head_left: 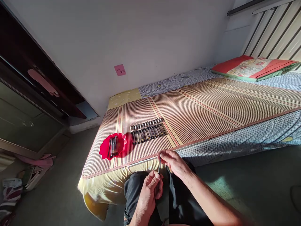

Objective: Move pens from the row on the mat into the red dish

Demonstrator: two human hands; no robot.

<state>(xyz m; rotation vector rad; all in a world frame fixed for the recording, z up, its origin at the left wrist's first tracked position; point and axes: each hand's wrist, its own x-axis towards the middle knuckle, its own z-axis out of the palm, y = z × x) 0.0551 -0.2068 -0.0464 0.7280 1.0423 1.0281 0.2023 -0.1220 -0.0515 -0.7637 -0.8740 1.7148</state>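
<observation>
A slim dark pen (159, 165) is held upright between my two hands over the near edge of the bed. My left hand (149, 188) is closed around its lower part, thumb on top. The fingertips of my right hand (174, 161) pinch its upper end. Beyond them, a row of several black-and-clear pens (148, 131) lies side by side on the striped bamboo mat (199, 110). To their left, a red scalloped dish (103, 152) carries several more pens (113, 146).
A folded red and floral quilt (252, 67) rests at the far right of the bed, by a slatted headboard (275, 31). A pink note (120, 70) is stuck to the wall. Left stands a dark door (58, 91); checked bedding (246, 138) hangs over the near side.
</observation>
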